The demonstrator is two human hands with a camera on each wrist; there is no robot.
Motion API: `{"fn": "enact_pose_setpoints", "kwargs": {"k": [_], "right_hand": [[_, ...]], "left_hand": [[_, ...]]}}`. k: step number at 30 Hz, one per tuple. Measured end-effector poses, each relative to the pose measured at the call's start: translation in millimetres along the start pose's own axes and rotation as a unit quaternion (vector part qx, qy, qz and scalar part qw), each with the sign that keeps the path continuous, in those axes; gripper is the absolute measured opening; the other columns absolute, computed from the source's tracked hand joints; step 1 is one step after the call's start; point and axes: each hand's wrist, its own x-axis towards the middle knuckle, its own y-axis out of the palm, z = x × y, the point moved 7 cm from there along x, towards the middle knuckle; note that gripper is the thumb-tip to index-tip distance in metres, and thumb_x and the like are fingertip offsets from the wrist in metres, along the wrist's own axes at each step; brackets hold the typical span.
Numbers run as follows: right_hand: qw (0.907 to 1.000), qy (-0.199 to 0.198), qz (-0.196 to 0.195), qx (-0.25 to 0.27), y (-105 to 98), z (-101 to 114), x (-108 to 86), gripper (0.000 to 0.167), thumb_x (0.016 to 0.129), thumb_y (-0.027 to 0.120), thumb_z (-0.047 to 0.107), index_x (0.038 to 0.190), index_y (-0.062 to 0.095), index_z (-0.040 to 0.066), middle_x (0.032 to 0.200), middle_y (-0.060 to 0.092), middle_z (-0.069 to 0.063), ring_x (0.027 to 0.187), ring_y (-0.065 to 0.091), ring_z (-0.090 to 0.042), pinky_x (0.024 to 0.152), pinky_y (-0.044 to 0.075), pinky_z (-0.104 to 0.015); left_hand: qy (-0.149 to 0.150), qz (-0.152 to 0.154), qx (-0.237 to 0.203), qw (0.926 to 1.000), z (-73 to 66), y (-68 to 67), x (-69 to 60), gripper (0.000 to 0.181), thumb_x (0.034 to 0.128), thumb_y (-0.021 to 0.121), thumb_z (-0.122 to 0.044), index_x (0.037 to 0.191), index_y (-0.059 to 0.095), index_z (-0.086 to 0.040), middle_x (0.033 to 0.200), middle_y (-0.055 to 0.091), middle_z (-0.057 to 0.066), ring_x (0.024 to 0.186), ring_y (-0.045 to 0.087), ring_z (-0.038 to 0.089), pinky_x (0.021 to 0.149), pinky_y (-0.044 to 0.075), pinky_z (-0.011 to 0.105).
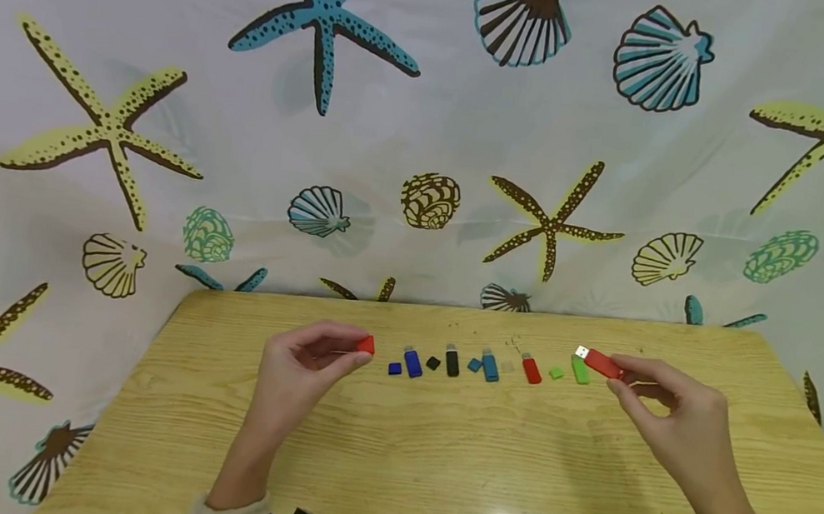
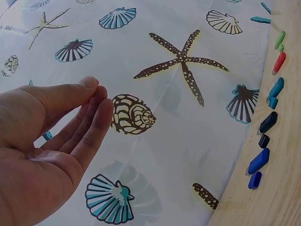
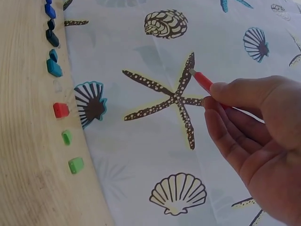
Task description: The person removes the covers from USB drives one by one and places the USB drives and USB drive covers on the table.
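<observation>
My left hand (image 1: 314,356) pinches a small red cap (image 1: 367,344) between thumb and fingertips. In the left wrist view the fingers hide that cap. Off to the right, my right hand (image 1: 675,410) holds an uncapped red USB flash drive (image 1: 603,363) by its body, the metal plug pointing left. Between the hands a row of drives and caps lies on the table: a blue drive (image 1: 412,363) with a blue cap (image 1: 395,368), a black drive (image 1: 452,362), a teal drive (image 1: 491,367), another red drive (image 1: 531,371) and a green drive (image 1: 581,370).
A black cap (image 1: 433,363), a teal cap (image 1: 474,365), a pale translucent piece (image 1: 507,368) and a green cap (image 1: 556,373) lie among the drives. Behind the wooden table (image 1: 435,469) hangs a white cloth (image 1: 396,121) printed with starfish and shells.
</observation>
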Motion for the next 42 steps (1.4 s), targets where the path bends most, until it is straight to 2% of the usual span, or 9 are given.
{"fn": "enact_pose_setpoints", "kwargs": {"k": [4, 10, 18, 21, 25, 29, 35, 38, 42], "right_hand": [[0.9996, 0.018, -0.018, -0.013, -4, -22, -3.9, 0.035, 0.078, 0.082, -0.015, 0.11, 0.077, -0.001, 0.097, 0.077, -0.015, 0.083, 0.064, 0.011, 0.075, 0.053, -0.006], [0.9972, 0.055, -0.05, -0.003, -10, -50, -10.7, 0.032, 0.08, 0.081, -0.013, 0.11, 0.077, -0.003, 0.097, 0.076, -0.019, 0.081, 0.064, 0.011, 0.074, 0.052, -0.005], [0.9921, 0.104, -0.062, -0.034, -15, -77, -14.4, 0.026, 0.085, 0.081, -0.005, 0.11, 0.077, -0.003, 0.097, 0.075, -0.019, 0.08, 0.062, 0.015, 0.074, 0.05, -0.003], [0.9864, 0.142, -0.07, -0.044, -18, -90, -16.2, 0.023, 0.089, 0.08, 0.002, 0.111, 0.077, -0.002, 0.097, 0.076, -0.018, 0.077, 0.062, 0.016, 0.07, 0.051, -0.004], [0.9741, 0.209, -0.082, -0.03, -17, -111, -20.7, 0.024, 0.092, 0.079, 0.011, 0.113, 0.077, -0.001, 0.102, 0.075, -0.018, 0.075, 0.063, 0.013, 0.067, 0.052, -0.006], [0.9644, 0.257, -0.06, -0.017, -3, -134, -24.5, 0.03, 0.093, 0.078, 0.018, 0.115, 0.076, -0.003, 0.107, 0.074, -0.021, 0.078, 0.061, 0.014, 0.067, 0.053, -0.008], [0.9627, 0.27, -0.013, -0.021, 17, -156, -23.2, 0.03, 0.095, 0.077, 0.017, 0.115, 0.074, -0.005, 0.108, 0.073, -0.025, 0.078, 0.058, 0.014, 0.065, 0.054, -0.009], [0.9596, 0.28, 0.003, -0.031, 24, -159, -21.4, 0.029, 0.094, 0.077, 0.015, 0.115, 0.074, -0.005, 0.108, 0.073, -0.025, 0.085, 0.07, -0.006, 0.064, 0.052, -0.009], [0.9532, 0.297, 0.013, -0.053, 30, -163, -21.2, 0.029, 0.093, 0.079, 0.015, 0.114, 0.075, -0.005, 0.106, 0.074, -0.023, 0.093, 0.072, -0.032, 0.061, 0.05, -0.01]], "left_hand": [[-0.005, 0.001, 0.002, 1.0, 2.9, 1.6, 0.8, 0.021, 0.0856, 0.077, 0.011, 0.106, 0.074, 0.008, 0.106, 0.072, 0.022, 0.094, 0.074, 0.019, 0.083, 0.062, 0.033], [-0.015, -0.001, 0.006, 0.9999, 7.2, 2.3, 1.2, 0.022, 0.0862, 0.077, 0.01, 0.108, 0.073, 0.008, 0.108, 0.071, 0.024, 0.095, 0.074, 0.018, 0.085, 0.062, 0.032], [-0.023, -0.001, 0.013, 0.9997, 11.8, 4.2, 2.5, 0.023, 0.0868, 0.077, 0.009, 0.11, 0.073, 0.007, 0.109, 0.071, 0.023, 0.094, 0.073, 0.017, 0.084, 0.062, 0.03], [-0.027, 0.006, 0.004, 0.9996, 14.3, 8.3, 2.5, 0.023, 0.0872, 0.077, 0.008, 0.11, 0.073, 0.007, 0.109, 0.07, 0.022, 0.093, 0.073, 0.018, 0.084, 0.062, 0.031], [-0.044, 0.022, -0.024, 0.9985, 21.9, 15.0, 2.1, 0.023, 0.0892, 0.075, 0.007, 0.112, 0.071, 0.008, 0.11, 0.07, 0.022, 0.093, 0.073, 0.02, 0.084, 0.062, 0.035], [-0.059, 0.032, -0.054, 0.9963, 30.5, 18.8, 0.8, 0.023, 0.091, 0.073, 0.008, 0.114, 0.069, 0.01, 0.111, 0.069, 0.021, 0.092, 0.074, 0.022, 0.085, 0.062, 0.039], [-0.069, 0.053, -0.069, 0.9938, 38.0, 26.4, -0.7, 0.023, 0.0926, 0.07, 0.009, 0.116, 0.068, 0.012, 0.115, 0.066, 0.025, 0.093, 0.073, 0.021, 0.085, 0.062, 0.039], [-0.075, 0.067, -0.076, 0.992, 40.7, 32.6, -0.3, 0.023, 0.093, 0.07, 0.009, 0.116, 0.067, 0.012, 0.119, 0.064, 0.027, 0.094, 0.073, 0.023, 0.085, 0.062, 0.039], [-0.087, 0.081, -0.093, 0.9885, 44.6, 41.1, -0.8, 0.023, 0.0936, 0.069, 0.009, 0.117, 0.067, 0.013, 0.118, 0.065, 0.026, 0.092, 0.074, 0.024, 0.084, 0.062, 0.041]]}}
